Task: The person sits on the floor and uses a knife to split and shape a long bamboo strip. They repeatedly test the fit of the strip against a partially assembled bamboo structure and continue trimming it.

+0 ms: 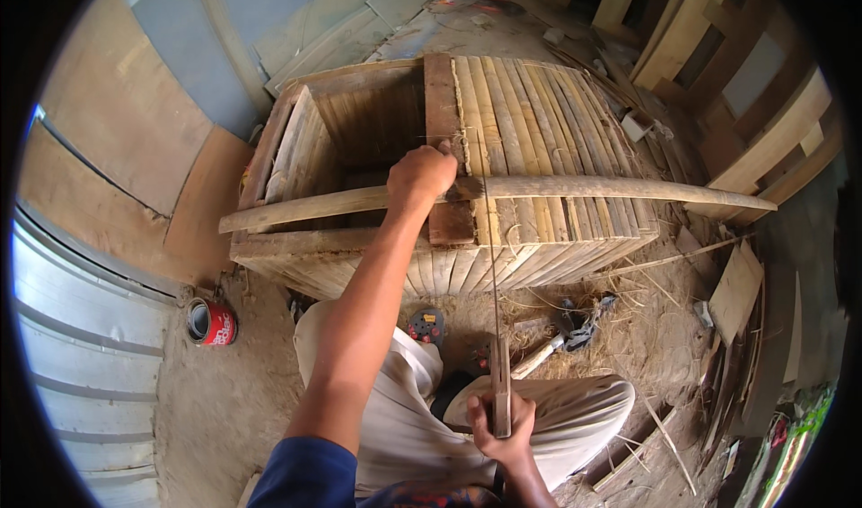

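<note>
A long split bamboo strip (584, 187) lies across the top of a box-like frame (332, 241) clad with bamboo slats (530, 122). My left hand (420, 177) is closed on this strip beside the brown wooden board (442, 99); its fingertips are partly hidden. In my right hand (503, 427), above my lap, is the wooden handle of a handsaw (500, 373). Seen edge-on, the saw's thin blade points away from me, and its far end meets the strip just right of the brown board.
A red can (212, 322) stands on the dirt floor at left, near a corrugated metal wall (99, 391). A tool with a pale wooden handle (536, 357) lies before the box among shavings. Wood scraps (736, 288) and a slatted wooden frame (772, 149) are at right.
</note>
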A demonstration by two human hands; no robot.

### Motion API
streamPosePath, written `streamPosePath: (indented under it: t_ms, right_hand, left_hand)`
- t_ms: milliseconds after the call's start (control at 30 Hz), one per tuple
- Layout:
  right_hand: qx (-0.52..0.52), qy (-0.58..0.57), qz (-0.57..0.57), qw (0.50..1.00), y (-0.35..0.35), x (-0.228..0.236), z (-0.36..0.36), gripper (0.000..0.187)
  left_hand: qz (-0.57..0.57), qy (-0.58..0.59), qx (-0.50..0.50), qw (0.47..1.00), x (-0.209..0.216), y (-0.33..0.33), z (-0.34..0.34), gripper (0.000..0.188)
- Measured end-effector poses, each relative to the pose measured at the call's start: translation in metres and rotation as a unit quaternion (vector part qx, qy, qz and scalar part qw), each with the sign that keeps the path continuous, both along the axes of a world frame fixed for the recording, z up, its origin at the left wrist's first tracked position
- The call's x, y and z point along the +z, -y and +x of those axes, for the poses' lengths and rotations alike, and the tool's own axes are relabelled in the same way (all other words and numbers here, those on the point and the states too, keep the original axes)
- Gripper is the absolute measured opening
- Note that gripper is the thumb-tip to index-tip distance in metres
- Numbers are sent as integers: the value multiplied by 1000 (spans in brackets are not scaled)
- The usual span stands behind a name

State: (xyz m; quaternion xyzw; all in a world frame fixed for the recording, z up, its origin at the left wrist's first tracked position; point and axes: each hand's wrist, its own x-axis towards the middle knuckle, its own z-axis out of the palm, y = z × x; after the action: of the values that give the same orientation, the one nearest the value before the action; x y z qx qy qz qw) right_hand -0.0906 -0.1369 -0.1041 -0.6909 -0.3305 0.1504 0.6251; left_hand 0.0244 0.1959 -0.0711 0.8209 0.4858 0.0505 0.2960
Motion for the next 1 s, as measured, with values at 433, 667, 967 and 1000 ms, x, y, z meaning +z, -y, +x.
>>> streamPosePath:
  t_ms: [433, 667, 967, 1000]
  right_hand:
    - [-8, -55, -37, 998, -45, 2, 42, 17]
    - [-13, -92, 30, 995, -58, 3, 48, 20]
    - [-9, 12, -23, 1000, -39, 0, 49, 19]
    - [1, -41, 11, 999, -19, 0, 37, 17]
  left_hand:
    - [8, -3, -7, 1000, 0, 0, -1, 58]
    - [18, 0, 11, 1000, -4, -1, -1, 59]
    - [-8, -14, 11, 1000, -1, -2, 0, 58]
    - [-11, -17, 17, 1000, -3, -3, 1, 59]
